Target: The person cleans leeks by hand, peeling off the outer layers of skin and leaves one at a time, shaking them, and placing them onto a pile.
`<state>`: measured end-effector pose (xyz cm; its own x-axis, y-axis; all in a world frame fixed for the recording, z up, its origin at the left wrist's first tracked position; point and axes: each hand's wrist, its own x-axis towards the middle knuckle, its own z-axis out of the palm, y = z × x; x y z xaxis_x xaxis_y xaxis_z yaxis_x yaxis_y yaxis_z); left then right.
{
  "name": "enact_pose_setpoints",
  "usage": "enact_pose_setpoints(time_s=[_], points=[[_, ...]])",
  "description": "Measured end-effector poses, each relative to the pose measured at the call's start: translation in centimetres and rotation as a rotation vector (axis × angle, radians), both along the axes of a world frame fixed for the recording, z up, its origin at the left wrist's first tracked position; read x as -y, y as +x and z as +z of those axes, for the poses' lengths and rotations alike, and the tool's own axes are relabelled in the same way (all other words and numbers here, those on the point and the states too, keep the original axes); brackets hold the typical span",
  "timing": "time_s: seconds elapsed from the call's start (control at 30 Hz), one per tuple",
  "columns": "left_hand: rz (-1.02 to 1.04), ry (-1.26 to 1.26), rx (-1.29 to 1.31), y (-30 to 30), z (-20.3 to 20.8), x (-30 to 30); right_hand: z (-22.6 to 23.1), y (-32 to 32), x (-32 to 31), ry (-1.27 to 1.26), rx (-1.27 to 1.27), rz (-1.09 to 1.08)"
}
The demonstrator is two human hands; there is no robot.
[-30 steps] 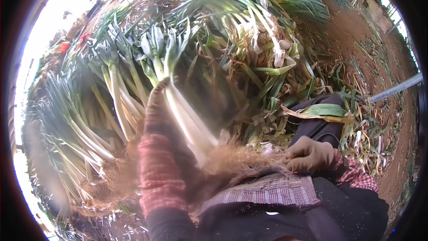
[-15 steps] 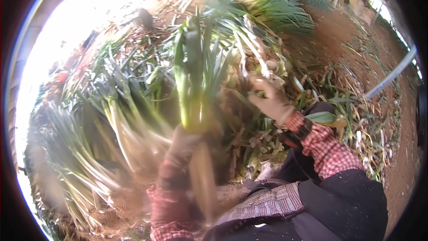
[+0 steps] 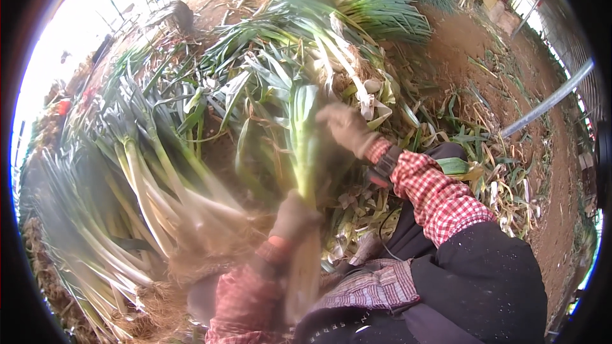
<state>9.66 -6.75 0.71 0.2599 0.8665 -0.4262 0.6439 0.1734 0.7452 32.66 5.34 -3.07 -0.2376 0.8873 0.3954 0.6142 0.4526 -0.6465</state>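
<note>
Brown soil (image 3: 468,67) (leaf-strewn) beyond held leek (image 3: 303,137).

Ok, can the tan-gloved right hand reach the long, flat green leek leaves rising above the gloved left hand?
Likely yes: the right hand is close beside the leek leaves, nothing visibly between them, and the left hand grips lower, leaving them uncovered.

Upper left blown white; held leek (image 3: 303,159) blurred low; edges bowed, black.

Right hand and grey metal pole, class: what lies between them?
In the head view, loose leaf scraps lie on brown soil between the right hand and the grey metal pole.
</note>
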Motion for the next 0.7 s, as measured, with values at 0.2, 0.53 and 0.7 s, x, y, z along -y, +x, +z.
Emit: enact_pose_setpoints(time_s=[0.2, 0.53, 0.7], points=[[0.062, -0.22, 0.68, -2.2, 4.6, -0.4, 1.1, -1.1, -7.5, -0.072, 0.045, -0.357], [0.054, -0.025, 0.501, -4.4, 9.2, 1.2, 9.8, -0.4, -10.0, 0.281, -0.197, -0.155], [-0.006, 0.005, 0.52, -4.1, 8.4, 2.8, 16.5, -2.1, -9.8, 0.0, 0.285, 0.018]])
